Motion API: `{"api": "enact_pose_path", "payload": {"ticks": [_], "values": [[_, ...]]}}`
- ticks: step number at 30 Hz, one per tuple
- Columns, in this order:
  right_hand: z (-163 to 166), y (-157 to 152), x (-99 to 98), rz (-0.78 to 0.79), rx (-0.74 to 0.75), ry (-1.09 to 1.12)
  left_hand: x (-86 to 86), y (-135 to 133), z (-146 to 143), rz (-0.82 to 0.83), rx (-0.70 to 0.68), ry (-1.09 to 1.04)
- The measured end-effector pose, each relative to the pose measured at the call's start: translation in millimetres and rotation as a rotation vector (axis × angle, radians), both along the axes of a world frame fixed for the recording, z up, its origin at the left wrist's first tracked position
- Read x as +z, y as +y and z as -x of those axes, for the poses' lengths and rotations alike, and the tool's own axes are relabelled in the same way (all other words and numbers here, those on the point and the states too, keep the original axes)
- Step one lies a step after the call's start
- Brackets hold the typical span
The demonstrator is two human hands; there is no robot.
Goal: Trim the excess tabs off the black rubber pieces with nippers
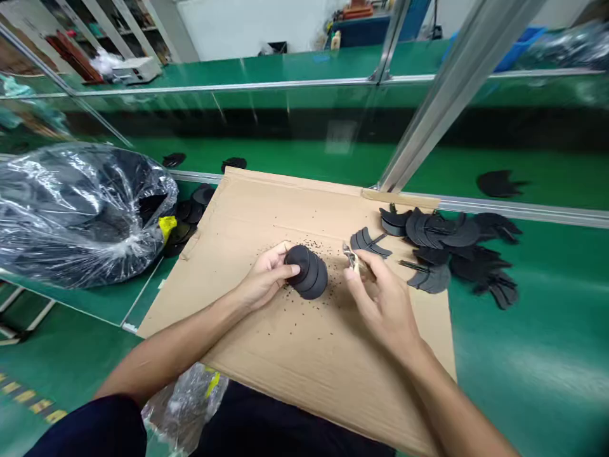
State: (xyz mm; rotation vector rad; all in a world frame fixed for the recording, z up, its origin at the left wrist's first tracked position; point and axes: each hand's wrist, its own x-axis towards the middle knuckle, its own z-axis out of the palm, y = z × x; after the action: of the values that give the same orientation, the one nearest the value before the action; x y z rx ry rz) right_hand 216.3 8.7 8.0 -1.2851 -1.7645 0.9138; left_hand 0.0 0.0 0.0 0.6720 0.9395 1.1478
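My left hand point(264, 279) pinches a fanned set of flat black rounded pieces point(313, 274) between thumb and fingers, above the cardboard sheet point(247, 212). To the right, my right hand point(387, 304) is closed around a small metal tool point(351, 256) with a pale covering; its exact kind is unclear. The tool's tip points toward the black pieces but stands apart from them. Tiny dark crumbs point(328, 295) are scattered on the cardboard around and below the pieces. Just beyond my right hand lies a small fan of black curved pieces point(370, 242).
A heap of black curved pieces point(445, 231) covers the cardboard's right edge and the green table point(537, 343). At left sits a large clear plastic bag point(80, 216) of dark pieces, with loose ones point(193, 209) beside it. A metal post point(428, 120) rises at the back.
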Motion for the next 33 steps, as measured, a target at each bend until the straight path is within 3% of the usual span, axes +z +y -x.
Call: {"api": "enact_pose_path", "payload": {"ticks": [6,16,21,27,33], "values": [[1,-7,2.5,0.144,0.143,0.307,-0.2,0,-6,-0.023,0.019,0.032],[6,-9,12.6,0.218,0.059,0.154,-6.1,-6,-1,-0.059,-0.139,0.08],[4,-6,10.7,0.251,0.169,0.12,-9.2,-8,-1,-0.173,-0.233,0.1],[7,-10,11.9,0.2,0.272,0.073,-10.5,-10,-3,-0.377,-0.305,0.16],[7,-17,8.7,-0.083,0.29,0.021,-7.5,-7,0,-0.305,-0.317,0.168]]}}
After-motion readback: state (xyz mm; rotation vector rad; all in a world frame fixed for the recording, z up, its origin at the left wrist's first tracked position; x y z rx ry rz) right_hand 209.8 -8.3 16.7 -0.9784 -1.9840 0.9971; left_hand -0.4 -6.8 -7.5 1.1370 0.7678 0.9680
